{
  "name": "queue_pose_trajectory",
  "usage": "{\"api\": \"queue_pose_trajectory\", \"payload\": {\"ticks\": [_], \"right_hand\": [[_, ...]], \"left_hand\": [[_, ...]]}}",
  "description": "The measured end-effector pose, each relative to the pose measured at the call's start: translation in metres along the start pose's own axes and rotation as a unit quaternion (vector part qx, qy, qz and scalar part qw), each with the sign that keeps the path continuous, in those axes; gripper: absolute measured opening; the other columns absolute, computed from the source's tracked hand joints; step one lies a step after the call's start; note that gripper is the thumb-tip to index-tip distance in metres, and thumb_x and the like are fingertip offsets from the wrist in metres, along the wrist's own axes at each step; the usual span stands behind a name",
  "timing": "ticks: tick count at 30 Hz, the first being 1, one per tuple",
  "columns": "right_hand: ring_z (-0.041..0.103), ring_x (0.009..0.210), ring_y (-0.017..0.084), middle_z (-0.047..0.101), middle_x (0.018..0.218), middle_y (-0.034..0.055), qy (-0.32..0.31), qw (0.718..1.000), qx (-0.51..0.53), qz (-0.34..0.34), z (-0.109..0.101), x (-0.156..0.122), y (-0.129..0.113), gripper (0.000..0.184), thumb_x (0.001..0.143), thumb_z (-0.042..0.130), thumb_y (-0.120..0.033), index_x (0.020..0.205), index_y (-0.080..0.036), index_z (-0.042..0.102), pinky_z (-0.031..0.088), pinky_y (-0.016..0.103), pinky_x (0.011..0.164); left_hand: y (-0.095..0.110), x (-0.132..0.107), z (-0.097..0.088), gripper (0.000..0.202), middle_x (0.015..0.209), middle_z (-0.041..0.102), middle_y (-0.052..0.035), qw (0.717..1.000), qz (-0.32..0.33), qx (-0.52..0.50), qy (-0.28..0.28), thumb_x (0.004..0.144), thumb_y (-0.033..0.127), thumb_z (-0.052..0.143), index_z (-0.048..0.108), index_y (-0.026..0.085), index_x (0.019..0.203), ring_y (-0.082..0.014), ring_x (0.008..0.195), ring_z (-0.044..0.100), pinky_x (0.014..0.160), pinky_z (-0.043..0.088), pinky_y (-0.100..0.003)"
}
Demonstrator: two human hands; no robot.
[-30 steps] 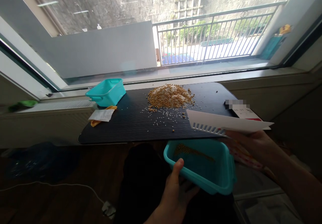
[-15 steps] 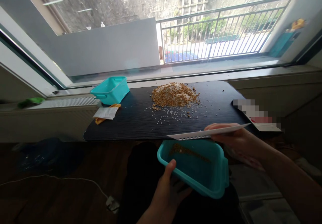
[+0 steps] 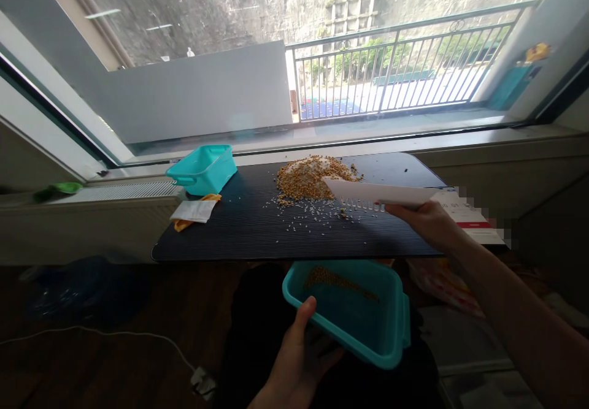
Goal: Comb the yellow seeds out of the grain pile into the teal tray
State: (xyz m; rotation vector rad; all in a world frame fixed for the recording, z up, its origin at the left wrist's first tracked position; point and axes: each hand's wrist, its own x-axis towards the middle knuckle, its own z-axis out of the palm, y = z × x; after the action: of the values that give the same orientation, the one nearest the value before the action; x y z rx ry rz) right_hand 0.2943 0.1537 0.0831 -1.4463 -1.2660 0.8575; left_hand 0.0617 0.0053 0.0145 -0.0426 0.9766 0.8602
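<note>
Gripping the scoop (image 3: 375, 194) with closed fingers, the right hand (image 3: 426, 222) sets it by the grain (image 3: 308, 176); the left hand (image 3: 301, 351) clasps the tub (image 3: 352, 311).

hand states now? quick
Left hand: closed, holding the teal tub by its near rim.
Right hand: closed, holding the white slotted scoop at the grain pile.

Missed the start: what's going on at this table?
The person's right hand holds a white slotted scoop against the pile of yellow and white grains on the black table. The left hand holds a teal bin below the table's near edge, with some yellow grains inside. A second teal bin sits on the table's far left.
</note>
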Motion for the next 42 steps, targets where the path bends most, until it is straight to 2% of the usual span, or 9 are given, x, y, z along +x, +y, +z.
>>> {"api": "queue_pose_trajectory", "payload": {"ticks": [3, 6, 9, 13, 16, 20, 27, 34, 42], "right_hand": [[0.063, 0.095, 0.029, 0.073, 0.092, 0.0076, -0.021, 1.0, -0.001, 0.003, 0.0, 0.003, 0.005, 0.038, 0.053, 0.076, -0.037, 0.084, -0.015, 0.074, 0.046, 0.044, 0.091], [0.064, 0.095, 0.028, 0.073, 0.092, 0.0063, -0.042, 0.999, -0.006, 0.013, -0.006, -0.004, 0.004, 0.037, 0.055, 0.076, -0.037, 0.085, -0.017, 0.074, 0.046, 0.044, 0.091], [0.065, 0.094, 0.027, 0.073, 0.093, 0.0032, -0.03, 0.999, -0.008, 0.024, -0.014, -0.015, 0.001, 0.031, 0.058, 0.075, -0.036, 0.086, -0.022, 0.074, 0.048, 0.042, 0.089], [0.065, 0.093, 0.027, 0.073, 0.09, 0.0026, -0.007, 0.999, 0.013, 0.031, -0.017, -0.021, 0.001, 0.028, 0.055, 0.076, -0.034, 0.081, -0.023, 0.074, 0.048, 0.043, 0.09], [0.065, 0.094, 0.027, 0.073, 0.09, 0.003, -0.007, 0.999, 0.034, 0.039, -0.012, -0.019, 0.004, 0.03, 0.051, 0.077, -0.034, 0.078, -0.021, 0.074, 0.046, 0.045, 0.091], [0.065, 0.094, 0.028, 0.074, 0.09, 0.004, -0.034, 0.997, 0.044, 0.057, -0.005, -0.018, 0.004, 0.034, 0.05, 0.078, -0.035, 0.079, -0.02, 0.074, 0.045, 0.045, 0.093], [0.063, 0.098, 0.028, 0.072, 0.096, 0.0066, -0.043, 0.999, 0.009, 0.021, 0.0, -0.012, 0.0, 0.034, 0.057, 0.076, -0.037, 0.085, -0.017, 0.074, 0.045, 0.044, 0.092], [0.063, 0.093, 0.023, 0.072, 0.098, 0.0069, -0.095, 0.991, 0.095, -0.001, 0.015, 0.008, 0.019, 0.04, 0.059, 0.077, -0.034, 0.094, -0.016, 0.072, 0.045, 0.04, 0.092], [0.063, 0.092, 0.023, 0.073, 0.094, 0.0075, -0.117, 0.987, 0.108, 0.006, 0.025, 0.008, 0.016, 0.035, 0.058, 0.078, -0.034, 0.086, -0.015, 0.073, 0.044, 0.039, 0.091]], "left_hand": [[0.0, 0.001, -0.002, 0.055, 0.118, 0.062, -0.014, 1.0, 0.003, -0.001, 0.007, 0.081, 0.046, 0.054, 0.047, 0.015, 0.125, -0.0303, 0.108, 0.059, 0.093, 0.046, -0.044], [-0.002, 0.004, -0.005, 0.055, 0.118, 0.062, -0.0139, 1.0, 0.003, -0.004, 0.004, 0.08, 0.047, 0.055, 0.048, 0.015, 0.124, -0.0303, 0.107, 0.059, 0.092, 0.046, -0.044], [-0.004, 0.006, -0.005, 0.056, 0.117, 0.062, -0.0149, 1.0, 0.005, -0.001, -0.002, 0.079, 0.048, 0.055, 0.048, 0.015, 0.123, -0.0303, 0.104, 0.061, 0.091, 0.046, -0.044], [-0.003, 0.004, -0.001, 0.056, 0.113, 0.064, -0.0155, 0.999, 0.007, 0.009, 0.033, 0.079, 0.049, 0.055, 0.049, 0.014, 0.122, -0.03, 0.101, 0.062, 0.09, 0.046, -0.044], [-0.002, 0.001, 0.002, 0.055, 0.111, 0.064, -0.0162, 0.999, 0.006, 0.013, 0.048, 0.079, 0.049, 0.054, 0.05, 0.013, 0.121, -0.0305, 0.1, 0.062, 0.089, 0.047, -0.044], [-0.001, 0.0, 0.002, 0.055, 0.115, 0.063, -0.0164, 1.0, 0.003, 0.002, 0.03, 0.08, 0.047, 0.054, 0.047, 0.014, 0.123, -0.0307, 0.103, 0.061, 0.09, 0.047, -0.045], [0.001, 0.001, 0.001, 0.053, 0.118, 0.061, -0.0155, 1.0, 0.003, 0.006, 0.018, 0.081, 0.047, 0.053, 0.048, 0.014, 0.122, -0.0291, 0.103, 0.061, 0.093, 0.044, -0.044], [-0.001, 0.002, -0.002, 0.057, 0.118, 0.061, -0.016, 1.0, -0.001, 0.0, 0.006, 0.079, 0.048, 0.055, 0.047, 0.014, 0.124, -0.0302, 0.106, 0.059, 0.093, 0.044, -0.044], [-0.001, 0.002, -0.003, 0.056, 0.118, 0.061, -0.0153, 1.0, -0.003, -0.005, 0.011, 0.079, 0.047, 0.055, 0.048, 0.014, 0.124, -0.0302, 0.106, 0.059, 0.093, 0.044, -0.045]]}}
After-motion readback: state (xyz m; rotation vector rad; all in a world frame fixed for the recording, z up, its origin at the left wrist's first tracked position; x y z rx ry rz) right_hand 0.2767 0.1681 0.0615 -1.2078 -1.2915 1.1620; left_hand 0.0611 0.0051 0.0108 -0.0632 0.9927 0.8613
